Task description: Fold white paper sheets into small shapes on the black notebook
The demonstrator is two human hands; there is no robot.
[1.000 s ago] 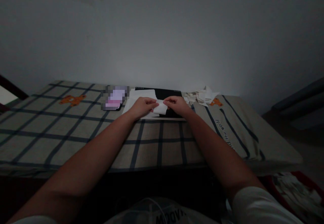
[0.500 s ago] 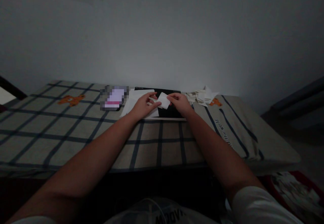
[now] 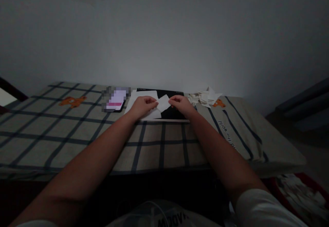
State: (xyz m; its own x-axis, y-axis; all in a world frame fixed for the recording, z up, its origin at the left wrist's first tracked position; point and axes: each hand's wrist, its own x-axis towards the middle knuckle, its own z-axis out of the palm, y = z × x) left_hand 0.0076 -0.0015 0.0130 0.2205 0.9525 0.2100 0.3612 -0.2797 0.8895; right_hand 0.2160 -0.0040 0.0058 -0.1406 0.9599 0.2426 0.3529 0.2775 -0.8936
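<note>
A small folded piece of white paper is held between my two hands above a flat black board. My left hand pinches its left corner between thumb and fingers. At the opposite corner, the fingertips of my right hand are closed on the paper. White sheets lie on the left part of the board, partly under my left hand. Just right of my right hand sits a pile of folded white paper pieces.
A plaid cloth with orange bear figures covers the surface. To the left lies a phone with a lit screen, partly blurred out. The wall rises directly behind. A red container of paper pieces stands at lower right.
My left hand's spread fingers have closed on the paper's left corner. The paper has turned slightly and shifted a little left. My right hand keeps its hold.
</note>
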